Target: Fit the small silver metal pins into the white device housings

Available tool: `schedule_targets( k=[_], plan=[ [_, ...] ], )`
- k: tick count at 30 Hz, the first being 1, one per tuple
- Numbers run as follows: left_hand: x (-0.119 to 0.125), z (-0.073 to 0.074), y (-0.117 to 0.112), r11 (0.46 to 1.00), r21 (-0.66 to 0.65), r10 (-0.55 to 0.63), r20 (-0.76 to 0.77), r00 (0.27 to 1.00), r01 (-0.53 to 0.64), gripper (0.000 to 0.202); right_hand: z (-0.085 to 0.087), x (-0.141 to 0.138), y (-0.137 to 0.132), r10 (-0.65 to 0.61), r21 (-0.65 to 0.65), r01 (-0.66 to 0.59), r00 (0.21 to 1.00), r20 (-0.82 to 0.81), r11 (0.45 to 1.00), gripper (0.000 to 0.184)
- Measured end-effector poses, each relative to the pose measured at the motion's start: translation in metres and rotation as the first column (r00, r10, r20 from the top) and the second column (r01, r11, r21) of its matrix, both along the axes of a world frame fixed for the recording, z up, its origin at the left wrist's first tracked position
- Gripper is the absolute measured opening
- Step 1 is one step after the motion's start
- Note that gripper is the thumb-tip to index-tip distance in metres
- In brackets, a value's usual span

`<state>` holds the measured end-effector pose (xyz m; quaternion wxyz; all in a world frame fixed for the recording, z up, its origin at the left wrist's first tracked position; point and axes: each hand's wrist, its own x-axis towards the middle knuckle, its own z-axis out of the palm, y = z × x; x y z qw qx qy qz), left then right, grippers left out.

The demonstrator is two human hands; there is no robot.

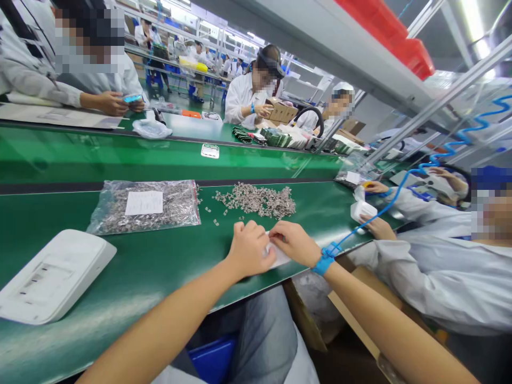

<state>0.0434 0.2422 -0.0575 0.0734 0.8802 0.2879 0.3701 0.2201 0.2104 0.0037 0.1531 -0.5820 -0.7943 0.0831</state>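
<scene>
My left hand [248, 248] and my right hand [295, 242] meet over a flat white plastic piece [278, 257] lying near the front edge of the green work surface [160, 256]. Both hands are closed on the piece, and the fingers cover most of it. A blue wrist strap [325, 261] with a coiled blue cord sits on my right wrist. Just beyond my hands lies a loose pile of small grey metal parts [258, 200]. A clear bag [146, 205] with more of the same parts and a white label lies to the left of the pile.
A white plastic housing [54, 274] lies at the front left. A green conveyor belt [120, 154] behind carries a small white part [210, 151]. A person in a white coat [436, 266] works close at my right. Other workers sit across the line.
</scene>
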Motion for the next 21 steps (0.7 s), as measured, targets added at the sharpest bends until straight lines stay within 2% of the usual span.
schedule_targets(
  k=[3,5,7,9,12,21],
  plan=[
    [-0.011,0.001,0.027,0.989,-0.116,0.087,-0.005,0.996,-0.087,0.019,0.0,-0.011,0.002,0.077,-0.006,-0.077,0.995,0.065,0.997,0.016],
    [-0.018,0.0,0.045,0.981,-0.17,0.08,-0.063,0.995,-0.09,0.022,0.0,-0.019,0.003,0.136,-0.002,-0.137,0.982,0.132,0.991,0.015],
    [-0.024,-0.001,0.055,0.986,-0.159,0.038,-0.128,0.991,-0.058,0.024,-0.001,-0.028,0.005,0.215,0.0,-0.221,0.948,0.233,0.975,0.013],
    [-0.026,-0.003,0.059,0.994,-0.107,0.018,-0.174,0.985,-0.037,0.023,-0.003,-0.036,0.007,0.274,0.002,-0.293,0.897,0.347,0.956,0.011],
    [-0.025,-0.005,0.056,0.997,-0.066,0.026,-0.209,0.978,-0.04,0.022,-0.006,-0.042,0.01,0.294,0.004,-0.329,0.851,0.436,0.944,0.009],
    [-0.022,-0.006,0.054,0.995,-0.074,0.051,-0.223,0.973,-0.069,0.026,-0.009,-0.032,0.021,0.384,-0.073,-0.385,0.847,0.368,0.92,0.009]
  ],
)
